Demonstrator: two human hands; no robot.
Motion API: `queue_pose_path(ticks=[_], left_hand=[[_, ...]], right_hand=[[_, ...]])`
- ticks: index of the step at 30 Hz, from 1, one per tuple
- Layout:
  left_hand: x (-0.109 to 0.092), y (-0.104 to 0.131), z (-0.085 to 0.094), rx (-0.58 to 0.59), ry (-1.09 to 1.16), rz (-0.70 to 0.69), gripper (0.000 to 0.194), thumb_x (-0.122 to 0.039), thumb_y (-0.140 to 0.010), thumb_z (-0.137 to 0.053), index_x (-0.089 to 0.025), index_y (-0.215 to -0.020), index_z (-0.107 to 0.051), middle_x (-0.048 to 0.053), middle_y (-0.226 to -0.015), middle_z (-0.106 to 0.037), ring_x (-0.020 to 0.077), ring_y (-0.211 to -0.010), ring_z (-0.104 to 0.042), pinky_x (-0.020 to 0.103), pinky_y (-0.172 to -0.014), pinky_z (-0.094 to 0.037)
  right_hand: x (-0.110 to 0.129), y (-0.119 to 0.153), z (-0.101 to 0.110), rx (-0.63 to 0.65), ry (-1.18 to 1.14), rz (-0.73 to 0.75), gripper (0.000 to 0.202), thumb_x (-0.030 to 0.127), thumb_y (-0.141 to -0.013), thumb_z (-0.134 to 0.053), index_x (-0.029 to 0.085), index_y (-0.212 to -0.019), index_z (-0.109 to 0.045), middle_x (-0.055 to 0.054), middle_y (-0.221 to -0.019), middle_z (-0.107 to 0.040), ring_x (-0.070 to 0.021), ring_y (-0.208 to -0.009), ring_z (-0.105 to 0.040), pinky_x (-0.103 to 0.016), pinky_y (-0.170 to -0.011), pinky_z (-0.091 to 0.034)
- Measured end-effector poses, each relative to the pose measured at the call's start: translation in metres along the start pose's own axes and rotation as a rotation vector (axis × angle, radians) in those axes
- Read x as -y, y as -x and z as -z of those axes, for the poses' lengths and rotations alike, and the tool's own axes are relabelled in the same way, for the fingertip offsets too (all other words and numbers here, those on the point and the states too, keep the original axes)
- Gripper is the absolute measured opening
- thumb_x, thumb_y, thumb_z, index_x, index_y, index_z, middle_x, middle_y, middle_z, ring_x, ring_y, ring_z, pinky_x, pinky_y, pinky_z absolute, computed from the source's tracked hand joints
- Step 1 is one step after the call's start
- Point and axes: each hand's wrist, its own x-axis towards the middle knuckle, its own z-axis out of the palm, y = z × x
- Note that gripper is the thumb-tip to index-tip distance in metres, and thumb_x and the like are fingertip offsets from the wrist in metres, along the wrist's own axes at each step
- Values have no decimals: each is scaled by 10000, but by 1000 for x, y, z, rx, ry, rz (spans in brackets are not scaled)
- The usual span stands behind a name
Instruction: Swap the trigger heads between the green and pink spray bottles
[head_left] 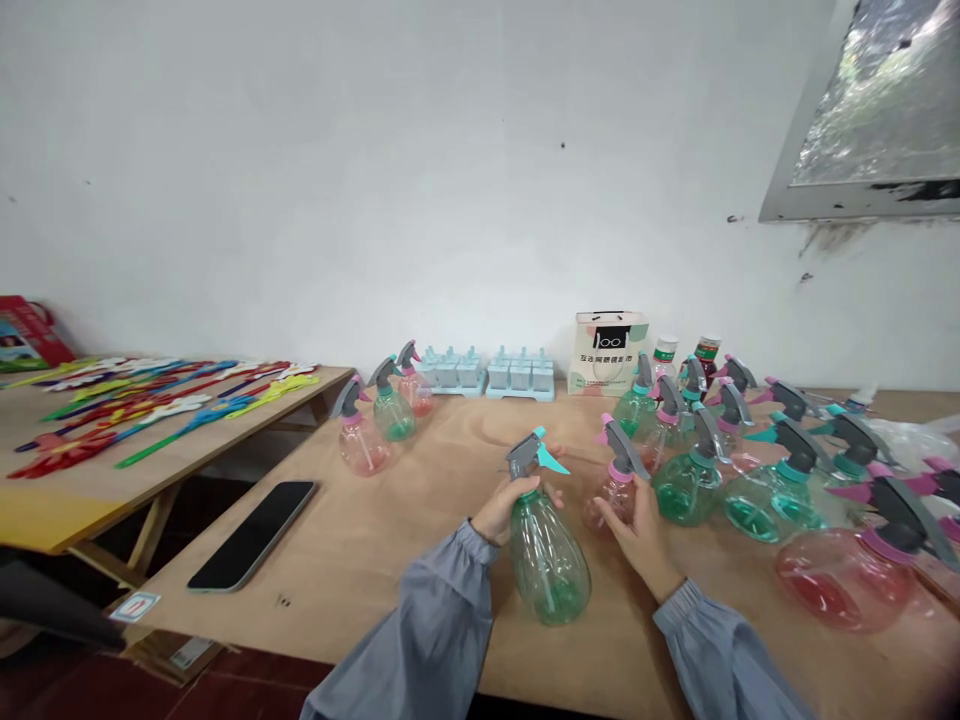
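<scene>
My left hand (pixel 504 510) is wrapped round the neck of a green spray bottle (pixel 551 565) with a grey and teal head, tilted in front of me. My right hand (pixel 639 525) grips a pink spray bottle (pixel 613 490) with a grey and pink head, its thumb and fingers round the body. Green liquid shows at the bottom of the green bottle. Just right of my right hand stands another green spray bottle (pixel 686 490). Two pink bottles, the nearer one (pixel 364 447) at the left, stand with a green one (pixel 394 415) between them.
Several more spray bottles crowd the right side of the wooden table (pixel 360 560). A black phone (pixel 253 535) lies at the left. Pale blue moulds (pixel 521 375) and a paper bag (pixel 606 355) stand by the wall. Colourful flat items (pixel 169 405) cover a left table.
</scene>
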Motion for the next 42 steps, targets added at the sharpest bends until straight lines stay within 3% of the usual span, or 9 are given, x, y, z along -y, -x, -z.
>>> queue_pose_path(ticks=[3, 6, 13, 18, 23, 29, 35, 39, 42], left_hand=[[8, -1, 5, -24, -12, 17, 447, -418, -654, -772, -175, -1020, -692, 95, -1024, -732, 137, -616, -644, 415, -910, -490], [14, -3, 9, -87, 4, 46, 360, -401, -634, -786, -155, -874, -677, 54, -805, -709, 149, -585, -640, 380, -810, -513], [8, -4, 4, -85, 10, 11, 463, -363, -616, -790, -160, -1021, -694, 67, -1006, -737, 114, -585, -647, 352, -855, -514], [11, -3, 5, -176, -17, 65, 382, -413, -603, -799, -149, -845, -665, 60, -796, -723, 154, -578, -643, 288, -609, -479], [6, -2, 0, -88, -39, -33, 471, -384, -601, -798, -151, -992, -680, 83, -999, -736, 128, -584, -647, 334, -759, -514], [13, -5, -1, -414, -60, -101, 386, -443, -583, -805, -166, -795, -638, 2, -722, -681, 138, -562, -631, 278, -619, -494], [9, 0, -3, -198, -94, -139, 484, -440, -619, -799, -184, -1010, -673, 76, -1056, -726, 149, -628, -652, 336, -692, -531], [8, 4, -1, -264, -143, -114, 416, -532, -653, -772, -192, -861, -653, 53, -833, -728, 172, -591, -646, 324, -599, -506], [0, 9, 3, -197, -307, -153, 405, -561, -691, -752, -206, -865, -662, 52, -861, -731, 169, -587, -642, 341, -619, -529]], right_hand=[[-1, -1, 0, -1, 30, 12, 505, 589, -856, -586, 197, -1167, -519, -86, -1007, -606, -280, -957, -589, -465, -861, -478], [-2, -1, 0, -17, 47, 25, 487, 574, -863, -584, 195, -1163, -528, -86, -999, -607, -276, -940, -589, -452, -844, -477], [-1, 0, 1, -25, 62, 69, 430, 532, -877, -596, 195, -1135, -535, -86, -993, -615, -271, -929, -592, -436, -830, -473], [-4, 2, 2, -33, 81, 111, 400, 509, -880, -606, 191, -1114, -538, -85, -962, -620, -272, -907, -595, -437, -817, -473], [-7, 2, 3, 0, 82, 98, 416, 511, -891, -592, 191, -1150, -527, -89, -977, -626, -268, -924, -605, -435, -834, -477], [-7, 3, 5, -22, 108, 160, 430, 510, -895, -593, 182, -1163, -524, -88, -957, -627, -267, -897, -612, -423, -800, -488], [-7, 3, 6, -39, 148, 216, 396, 498, -903, -591, 188, -1141, -528, -77, -917, -624, -252, -823, -614, -400, -743, -489], [-10, 3, 4, -57, 150, 222, 402, 489, -899, -593, 185, -1154, -524, -77, -917, -624, -256, -827, -619, -408, -750, -492], [-13, 4, 3, -40, 143, 212, 395, 475, -895, -604, 189, -1155, -522, -71, -913, -623, -251, -826, -620, -406, -754, -496]])
